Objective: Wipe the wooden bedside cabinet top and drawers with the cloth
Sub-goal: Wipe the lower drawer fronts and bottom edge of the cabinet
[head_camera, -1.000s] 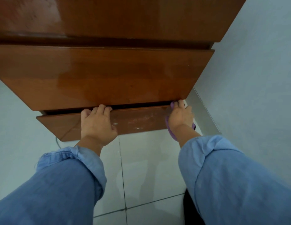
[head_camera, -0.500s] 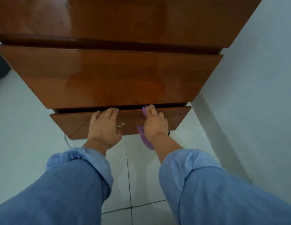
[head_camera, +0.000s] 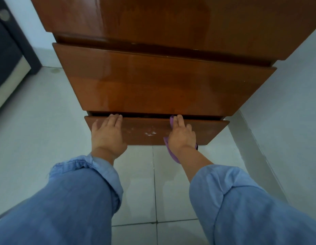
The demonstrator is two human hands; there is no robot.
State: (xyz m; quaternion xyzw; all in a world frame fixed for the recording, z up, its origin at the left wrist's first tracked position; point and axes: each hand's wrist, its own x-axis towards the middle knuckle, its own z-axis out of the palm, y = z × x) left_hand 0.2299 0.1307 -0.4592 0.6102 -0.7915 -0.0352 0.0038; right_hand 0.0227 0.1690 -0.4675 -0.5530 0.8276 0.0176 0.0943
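Both hands lie flat on the lower drawer [head_camera: 153, 132] at frame centre: the left hand [head_camera: 107, 134] with straight fingers hooked over its top edge, the right hand [head_camera: 182, 137] pressing the purple cloth [head_camera: 172, 154], mostly hidden beneath the palm. Fingertips vanish into the dark gap. Beyond, the cabinet [head_camera: 162, 82] is cut off at the top edge, standing on pale floor tiles [head_camera: 39, 121] beside a wall [head_camera: 295, 103].

There is one cabinet [head_camera: 171, 18] with two drawers [head_camera: 162, 82] showing. There are two hands [head_camera: 107, 135] and one purple cloth [head_camera: 171, 152]. Two blue sleeves [head_camera: 79, 200] are in view.
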